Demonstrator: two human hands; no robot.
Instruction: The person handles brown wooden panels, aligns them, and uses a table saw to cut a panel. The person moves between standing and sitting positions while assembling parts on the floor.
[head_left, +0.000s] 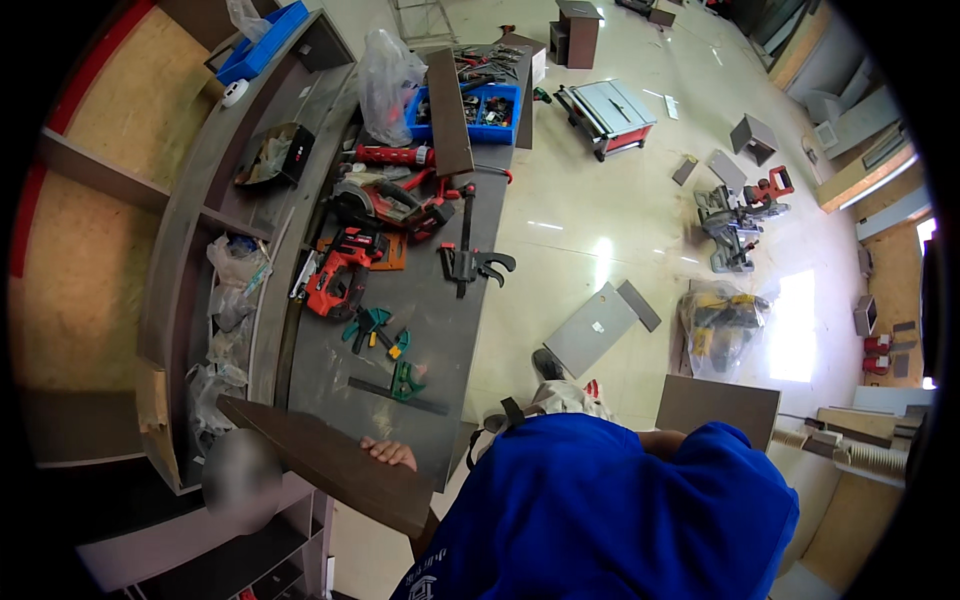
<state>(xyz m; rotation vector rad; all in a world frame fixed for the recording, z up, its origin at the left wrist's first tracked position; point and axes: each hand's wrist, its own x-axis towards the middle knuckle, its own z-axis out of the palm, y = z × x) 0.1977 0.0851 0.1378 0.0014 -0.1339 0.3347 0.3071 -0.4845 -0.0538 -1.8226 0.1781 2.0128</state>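
Observation:
My left hand (388, 453) is curled over the upper edge of a long dark brown board (335, 462), which lies tilted across the near end of the grey workbench (430, 350). Its fingers wrap over the edge, with the rest of the hand behind the board. A strip of my right arm shows past the blue shirt, beside another brown panel (722, 405); the right hand itself is hidden. Beyond the left hand, green-handled clamps (405, 380), a red cordless jigsaw (343, 275), a red circular saw (380, 205) and a black bar clamp (468, 262) lie on the bench.
A blue parts tray (490, 115) sits at the bench's far end, with a narrow board (448, 115) across it. Shelving (185, 290) with plastic bags runs along the left. On the floor are a grey panel (590, 330), a mitre saw (730, 225) and a table saw (610, 115).

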